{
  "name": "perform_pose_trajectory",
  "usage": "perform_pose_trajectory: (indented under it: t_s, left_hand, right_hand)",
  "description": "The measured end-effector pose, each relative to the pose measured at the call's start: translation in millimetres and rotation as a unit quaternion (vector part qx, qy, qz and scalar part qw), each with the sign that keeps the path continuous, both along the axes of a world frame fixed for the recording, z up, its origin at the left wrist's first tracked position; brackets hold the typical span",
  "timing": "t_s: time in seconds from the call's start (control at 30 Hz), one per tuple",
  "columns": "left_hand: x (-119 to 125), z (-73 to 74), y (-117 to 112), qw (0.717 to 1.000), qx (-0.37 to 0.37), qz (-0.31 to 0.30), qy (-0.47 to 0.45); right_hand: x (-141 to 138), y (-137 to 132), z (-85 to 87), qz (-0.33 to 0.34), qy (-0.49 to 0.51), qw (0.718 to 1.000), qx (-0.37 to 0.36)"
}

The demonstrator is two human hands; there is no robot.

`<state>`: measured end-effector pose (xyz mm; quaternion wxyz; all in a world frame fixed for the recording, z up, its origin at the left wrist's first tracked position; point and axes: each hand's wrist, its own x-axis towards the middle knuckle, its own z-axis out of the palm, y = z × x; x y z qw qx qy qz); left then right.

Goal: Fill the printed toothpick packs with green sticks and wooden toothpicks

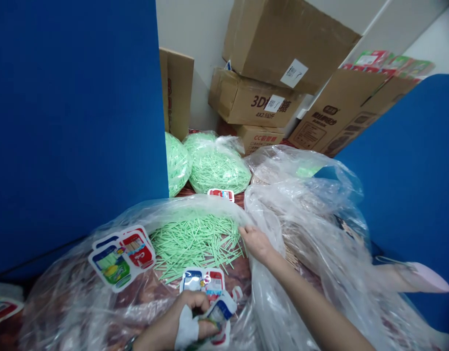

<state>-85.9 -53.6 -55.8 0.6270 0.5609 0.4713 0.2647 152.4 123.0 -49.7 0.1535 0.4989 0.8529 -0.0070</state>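
Observation:
My left hand [190,317], with a white wrapping at the thumb, is closed on a small printed plastic pack [220,312] with a clear window. Just beyond it are similar blue and red printed packs [204,280]. My right hand [257,242] reaches to the right edge of a loose pile of thin pale green sticks [195,243]. Its fingers are drawn together; whatever they may hold cannot be made out. The pile lies in a large open clear plastic bag [136,209]. More printed packs [124,256] rest on the bag left of the pile.
Tied bags of green sticks [219,168] sit behind the pile. A clear bag [301,209] holding brownish sticks lies to the right. Cardboard boxes [257,97] are stacked at the back. Blue panels [74,107] stand on both sides. A pink-ended object [425,278] is at right.

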Motion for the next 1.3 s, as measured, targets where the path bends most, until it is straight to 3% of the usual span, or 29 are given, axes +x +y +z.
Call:
perform_pose_trajectory:
  t_s: [0.17, 0.33, 0.43, 0.6, 0.73, 0.87, 1.03, 1.13, 1.2, 1.3]
  left_hand:
    - [1, -3.8, -3, 1.0, -0.002, 0.003, 0.02]
    - [0, -20.6, -11, 0.999, 0.01, 0.007, 0.031]
    - [-1, -27.7, -14, 0.999, 0.013, 0.007, 0.031]
    - [2, -24.0, -9, 0.998, 0.026, 0.011, 0.05]
    - [1, -24.2, -2, 0.999, 0.004, -0.008, -0.041]
    - [-6, -25.9, 4, 0.994, -0.023, -0.026, -0.101]
    - [-9, -21.9, 5, 0.991, -0.022, -0.023, -0.127]
    - [-6, -12.7, 3, 0.992, -0.003, -0.003, -0.127]
    - [-4, -3.0, 1, 0.994, 0.024, 0.016, -0.103]
    - [-4, 12.6, -1, 0.995, 0.07, 0.041, -0.056]
  right_hand:
    - [-5, 12, -2.8, 0.094, -0.015, 0.995, 0.009]
    - [-9, 21, -10.0, 0.163, -0.014, 0.986, 0.029]
    - [-8, 27, -17.2, 0.191, -0.011, 0.981, 0.043]
    - [-7, 33, -30.6, 0.212, -0.001, 0.975, 0.07]
    - [-7, 35, -36.8, 0.211, 0.01, 0.974, 0.084]
    - [-8, 31, -30.1, 0.206, 0.027, 0.975, 0.081]
    - [-10, 19, -5.5, 0.211, 0.068, 0.973, 0.061]
    - [-18, 10, 6.6, 0.125, 0.21, 0.968, -0.06]
    - [-26, 3, 10.7, 0.03, 0.315, 0.935, -0.162]
    - [-42, -6, 11.5, -0.046, 0.377, 0.895, -0.234]
